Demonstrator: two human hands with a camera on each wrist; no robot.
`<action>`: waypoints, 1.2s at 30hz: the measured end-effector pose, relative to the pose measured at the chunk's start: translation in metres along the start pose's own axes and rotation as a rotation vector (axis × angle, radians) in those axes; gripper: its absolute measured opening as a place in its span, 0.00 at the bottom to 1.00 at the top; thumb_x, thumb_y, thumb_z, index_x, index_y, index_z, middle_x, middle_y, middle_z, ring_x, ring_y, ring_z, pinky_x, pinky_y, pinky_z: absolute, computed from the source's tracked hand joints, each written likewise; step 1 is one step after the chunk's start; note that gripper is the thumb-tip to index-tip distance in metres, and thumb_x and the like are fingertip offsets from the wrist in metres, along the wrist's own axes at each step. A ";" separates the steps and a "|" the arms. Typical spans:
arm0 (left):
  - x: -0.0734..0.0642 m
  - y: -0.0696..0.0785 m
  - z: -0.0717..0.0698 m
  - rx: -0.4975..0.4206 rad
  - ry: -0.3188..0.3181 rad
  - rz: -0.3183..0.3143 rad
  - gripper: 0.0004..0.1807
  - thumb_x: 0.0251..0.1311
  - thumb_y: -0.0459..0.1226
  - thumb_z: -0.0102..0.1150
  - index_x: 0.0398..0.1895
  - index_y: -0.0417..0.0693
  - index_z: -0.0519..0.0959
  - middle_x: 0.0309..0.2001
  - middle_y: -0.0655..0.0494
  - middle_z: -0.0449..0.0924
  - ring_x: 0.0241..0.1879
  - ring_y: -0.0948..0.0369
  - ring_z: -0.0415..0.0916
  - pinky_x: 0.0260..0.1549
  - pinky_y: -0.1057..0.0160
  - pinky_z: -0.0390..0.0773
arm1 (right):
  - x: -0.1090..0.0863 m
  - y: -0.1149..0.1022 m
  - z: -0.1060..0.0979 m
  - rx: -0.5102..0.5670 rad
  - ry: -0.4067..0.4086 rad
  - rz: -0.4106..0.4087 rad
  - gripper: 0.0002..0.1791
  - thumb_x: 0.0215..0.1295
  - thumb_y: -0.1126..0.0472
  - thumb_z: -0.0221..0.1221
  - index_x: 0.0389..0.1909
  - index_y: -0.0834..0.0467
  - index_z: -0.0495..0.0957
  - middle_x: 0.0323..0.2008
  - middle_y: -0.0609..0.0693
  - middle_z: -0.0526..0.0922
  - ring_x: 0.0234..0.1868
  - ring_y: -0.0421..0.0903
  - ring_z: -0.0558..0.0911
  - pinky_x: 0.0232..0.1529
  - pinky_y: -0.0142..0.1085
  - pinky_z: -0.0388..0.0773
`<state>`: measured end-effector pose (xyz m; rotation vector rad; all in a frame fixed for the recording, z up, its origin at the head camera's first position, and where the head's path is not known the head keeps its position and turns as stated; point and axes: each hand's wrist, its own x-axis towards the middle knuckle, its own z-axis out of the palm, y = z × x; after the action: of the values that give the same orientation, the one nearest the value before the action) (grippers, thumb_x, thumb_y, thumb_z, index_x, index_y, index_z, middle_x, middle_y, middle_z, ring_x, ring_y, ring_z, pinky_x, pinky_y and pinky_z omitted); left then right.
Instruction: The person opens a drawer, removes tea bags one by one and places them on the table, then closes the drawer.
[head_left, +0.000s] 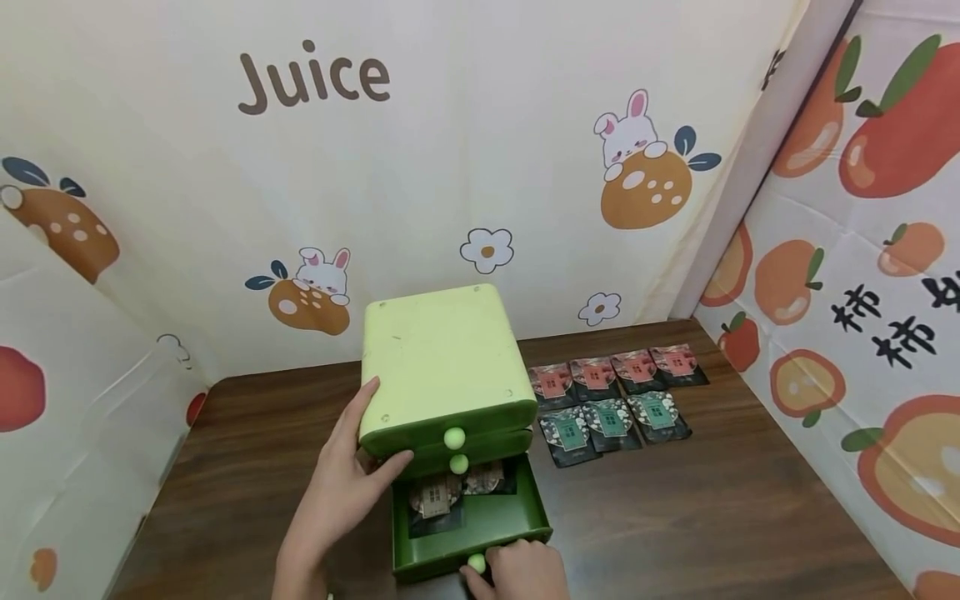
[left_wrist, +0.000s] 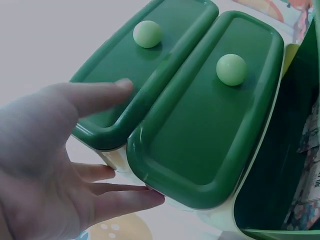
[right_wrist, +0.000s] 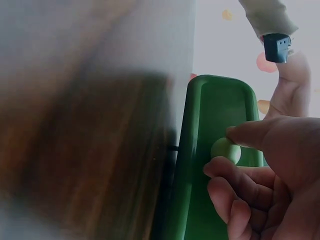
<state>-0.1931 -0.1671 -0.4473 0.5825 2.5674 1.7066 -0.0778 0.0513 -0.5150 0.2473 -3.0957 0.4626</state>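
A small desktop drawer box (head_left: pixel 442 354) with a pale green top and dark green drawer fronts stands on the table. Its bottom drawer (head_left: pixel 506 521) is pulled out, with dark packets (head_left: pixel 435 504) lying inside, partly hidden under the box. My left hand (head_left: pixel 337 487) holds the box at its left front corner, thumb across the front and fingers along the side. At the bottom drawer's front, my right hand (head_left: pixel 527 571) pinches the round light green knob (right_wrist: pixel 226 150) between thumb and fingers. Two similar knobs (left_wrist: pixel 231 69) show on the closed upper drawers.
Right of the box, several red-labelled packets (head_left: pixel 596 379) lie in a row on the brown wooden table (head_left: pixel 675 517). In front of them is a row of three green-labelled packets (head_left: pixel 611 423). Printed curtains (head_left: pixel 480 167) hang behind and at both sides.
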 end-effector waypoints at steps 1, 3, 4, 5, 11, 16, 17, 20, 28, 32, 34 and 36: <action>0.000 0.000 0.000 -0.004 -0.003 -0.003 0.50 0.59 0.39 0.68 0.76 0.76 0.47 0.75 0.56 0.43 0.62 0.49 0.65 0.40 0.61 0.79 | -0.001 0.000 0.000 -0.008 -0.005 0.000 0.34 0.59 0.37 0.62 0.04 0.47 0.57 0.07 0.38 0.44 0.07 0.36 0.51 0.11 0.30 0.49; -0.001 0.000 -0.001 -0.018 -0.008 -0.006 0.46 0.62 0.43 0.64 0.76 0.76 0.47 0.75 0.57 0.42 0.63 0.49 0.64 0.41 0.60 0.79 | -0.004 0.000 0.001 -0.014 -0.008 0.003 0.34 0.59 0.36 0.62 0.05 0.47 0.57 0.07 0.38 0.44 0.07 0.36 0.51 0.11 0.30 0.49; -0.001 0.001 -0.001 -0.017 -0.009 -0.002 0.44 0.64 0.45 0.62 0.76 0.75 0.47 0.75 0.57 0.42 0.64 0.49 0.62 0.43 0.58 0.78 | -0.004 0.000 0.001 -0.015 -0.007 0.004 0.34 0.59 0.36 0.61 0.05 0.47 0.57 0.07 0.38 0.44 0.07 0.36 0.51 0.11 0.30 0.49; -0.001 0.001 -0.002 -0.011 -0.009 0.003 0.42 0.66 0.45 0.59 0.76 0.75 0.47 0.75 0.57 0.42 0.65 0.49 0.61 0.45 0.54 0.77 | -0.005 -0.001 0.001 -0.015 -0.003 0.004 0.34 0.59 0.36 0.62 0.05 0.47 0.57 0.07 0.38 0.44 0.07 0.36 0.51 0.11 0.30 0.48; -0.003 0.005 -0.008 0.059 0.003 0.043 0.31 0.76 0.42 0.42 0.77 0.72 0.47 0.75 0.60 0.44 0.72 0.53 0.46 0.59 0.38 0.58 | -0.009 -0.002 0.005 -0.023 -0.029 0.001 0.34 0.61 0.36 0.59 0.05 0.47 0.57 0.07 0.37 0.45 0.07 0.35 0.52 0.11 0.30 0.49; -0.003 0.005 -0.009 0.012 -0.007 0.077 0.26 0.79 0.44 0.28 0.77 0.69 0.46 0.76 0.63 0.44 0.73 0.56 0.42 0.61 0.36 0.51 | -0.008 0.003 0.006 -0.020 -0.040 -0.030 0.32 0.61 0.35 0.59 0.07 0.46 0.59 0.07 0.38 0.49 0.07 0.36 0.54 0.11 0.31 0.52; -0.002 0.006 -0.010 -0.005 -0.015 0.084 0.26 0.79 0.44 0.27 0.78 0.69 0.46 0.76 0.63 0.43 0.73 0.56 0.41 0.61 0.35 0.50 | -0.008 0.004 0.005 -0.012 -0.049 -0.033 0.31 0.61 0.35 0.59 0.07 0.46 0.60 0.07 0.38 0.50 0.07 0.36 0.55 0.11 0.31 0.52; -0.002 0.007 -0.010 -0.040 -0.041 0.104 0.26 0.79 0.43 0.23 0.78 0.66 0.45 0.76 0.61 0.41 0.73 0.55 0.40 0.60 0.33 0.49 | -0.008 0.008 0.001 0.054 -0.126 -0.028 0.29 0.63 0.37 0.58 0.08 0.46 0.63 0.06 0.37 0.53 0.08 0.35 0.58 0.11 0.31 0.55; 0.002 0.007 -0.011 -0.040 -0.042 0.111 0.26 0.79 0.43 0.24 0.78 0.67 0.45 0.76 0.62 0.41 0.74 0.57 0.39 0.62 0.34 0.46 | 0.003 0.012 -0.038 0.270 -0.166 -0.161 0.21 0.65 0.48 0.62 0.11 0.44 0.73 0.08 0.31 0.62 0.10 0.29 0.62 0.13 0.27 0.61; 0.002 0.006 -0.012 -0.034 -0.053 0.112 0.26 0.79 0.43 0.26 0.78 0.66 0.45 0.76 0.59 0.42 0.73 0.54 0.39 0.61 0.33 0.47 | 0.022 0.003 -0.058 0.283 -0.106 -0.298 0.14 0.66 0.57 0.61 0.19 0.44 0.77 0.14 0.29 0.68 0.13 0.27 0.64 0.16 0.25 0.63; 0.001 0.005 -0.012 -0.036 -0.057 0.106 0.27 0.79 0.43 0.28 0.78 0.66 0.46 0.76 0.59 0.43 0.73 0.54 0.40 0.61 0.34 0.48 | 0.035 -0.003 -0.060 0.262 -0.097 -0.368 0.12 0.65 0.60 0.60 0.21 0.44 0.78 0.16 0.29 0.69 0.14 0.27 0.63 0.17 0.25 0.62; 0.001 0.005 -0.012 -0.042 -0.058 0.104 0.27 0.79 0.41 0.30 0.78 0.67 0.46 0.76 0.59 0.43 0.73 0.54 0.41 0.62 0.35 0.49 | 0.049 -0.010 -0.057 0.216 -0.120 -0.438 0.10 0.64 0.62 0.60 0.24 0.45 0.79 0.19 0.31 0.71 0.16 0.28 0.64 0.17 0.25 0.62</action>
<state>-0.1951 -0.1754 -0.4380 0.7638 2.4972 1.7414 -0.1260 0.0505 -0.4564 0.9600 -2.9622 0.7815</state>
